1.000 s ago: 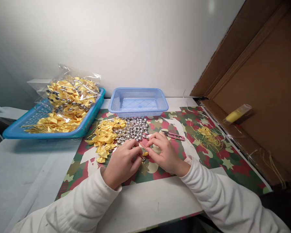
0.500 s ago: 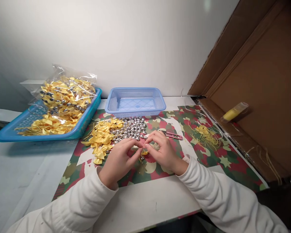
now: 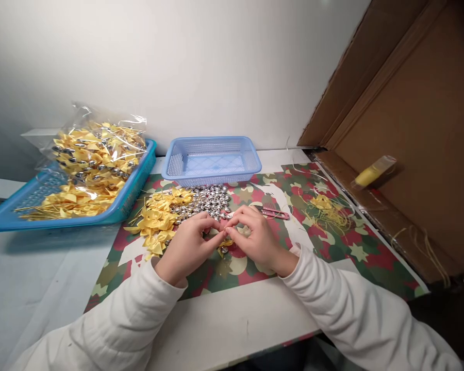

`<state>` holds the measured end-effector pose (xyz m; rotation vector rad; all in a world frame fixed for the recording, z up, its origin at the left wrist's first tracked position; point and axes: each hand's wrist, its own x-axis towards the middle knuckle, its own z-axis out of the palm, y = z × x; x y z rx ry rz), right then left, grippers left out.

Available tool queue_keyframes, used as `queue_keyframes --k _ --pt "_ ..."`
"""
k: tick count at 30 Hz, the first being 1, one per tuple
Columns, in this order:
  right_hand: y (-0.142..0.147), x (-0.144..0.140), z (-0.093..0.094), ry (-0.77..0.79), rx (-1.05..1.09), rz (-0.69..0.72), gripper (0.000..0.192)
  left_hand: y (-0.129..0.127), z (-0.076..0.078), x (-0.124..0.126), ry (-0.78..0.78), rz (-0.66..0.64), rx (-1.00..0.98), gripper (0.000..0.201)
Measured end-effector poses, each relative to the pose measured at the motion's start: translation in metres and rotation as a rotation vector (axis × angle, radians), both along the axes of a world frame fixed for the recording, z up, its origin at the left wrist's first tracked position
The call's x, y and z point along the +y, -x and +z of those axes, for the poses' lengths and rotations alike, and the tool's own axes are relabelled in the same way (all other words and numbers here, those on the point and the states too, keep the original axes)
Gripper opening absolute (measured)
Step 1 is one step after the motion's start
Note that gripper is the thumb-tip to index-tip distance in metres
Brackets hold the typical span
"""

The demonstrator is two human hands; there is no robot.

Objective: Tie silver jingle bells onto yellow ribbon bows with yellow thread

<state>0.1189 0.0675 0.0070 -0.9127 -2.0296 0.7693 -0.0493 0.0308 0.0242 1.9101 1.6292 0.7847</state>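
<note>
Straight beyond my fingers [image 3: 237, 217], a pale blue basket [image 3: 212, 180] sits on the worktop [image 3: 232, 319] before a white wall [image 3: 201, 67]. Well off to their right, I see a clear tube [image 3: 373, 172], partly yellow inside, near brown cardboard [image 3: 417, 129].

I find no legible text, label, brand, number or sign in view. The camouflage-patterned sheet [image 3: 251, 270] beneath my fingers [image 3: 242, 218] presents printed shapes only, such as a pale star [image 3: 359, 253], without readable lettering.
</note>
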Motion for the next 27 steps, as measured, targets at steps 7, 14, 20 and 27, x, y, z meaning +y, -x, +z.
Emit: queue_keyframes --k 7,14,20,27 --pt "0.001 0.0004 0.0013 0.044 -0.018 -0.015 0.009 0.0032 -0.0058 -0.003 -0.044 -0.046 0.134 0.032" --pt "0.001 0.0029 0.0018 0.052 -0.011 -0.033 0.01 -0.0006 -0.0083 -0.007 -0.113 -0.099 0.255 0.033" --pt "0.0 0.0045 0.0016 0.06 -0.013 -0.049 0.009 -0.0018 -0.0105 -0.0064 -0.137 -0.136 0.242 0.033" --pt "-0.0006 0.0052 0.0023 0.067 -0.021 -0.049 0.011 -0.0011 -0.0054 -0.0074 -0.096 -0.091 0.128 0.018"
